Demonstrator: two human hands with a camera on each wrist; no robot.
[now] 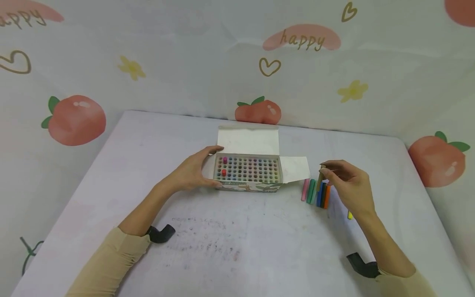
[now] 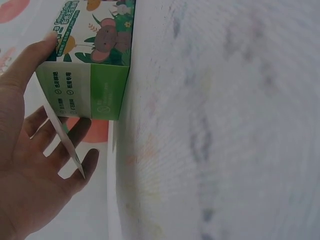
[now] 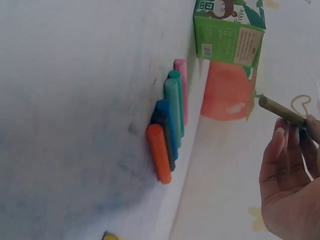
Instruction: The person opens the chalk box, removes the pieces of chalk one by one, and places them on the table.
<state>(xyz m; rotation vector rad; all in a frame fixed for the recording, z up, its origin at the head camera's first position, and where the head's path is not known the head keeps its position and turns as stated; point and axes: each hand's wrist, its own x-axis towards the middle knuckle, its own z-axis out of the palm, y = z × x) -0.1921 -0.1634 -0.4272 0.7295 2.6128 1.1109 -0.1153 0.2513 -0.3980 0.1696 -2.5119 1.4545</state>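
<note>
A chalk box [image 1: 248,187] stands with its lid folded back, a grid of holes inside. A magenta chalk [image 1: 224,160] and a red chalk [image 1: 224,172] stick up from holes near its left end. My left hand [image 1: 187,171] holds that end, thumb at the front and a finger at the back; the left wrist view shows the thumb [image 2: 30,57] on the printed side. To the right of the box, my right hand [image 1: 354,187] pinches an olive-brown chalk stick [image 3: 280,110] between thumb and fingers, above a row of chalks on the table.
The row holds pink [image 1: 305,189], green, blue, dark and orange chalks [image 3: 160,155] side by side. A yellow chalk [image 1: 350,215] lies apart, near the right wrist. An end flap [image 1: 295,168] juts out from the box's right side. Dark smudges mark the white table [image 1: 259,247].
</note>
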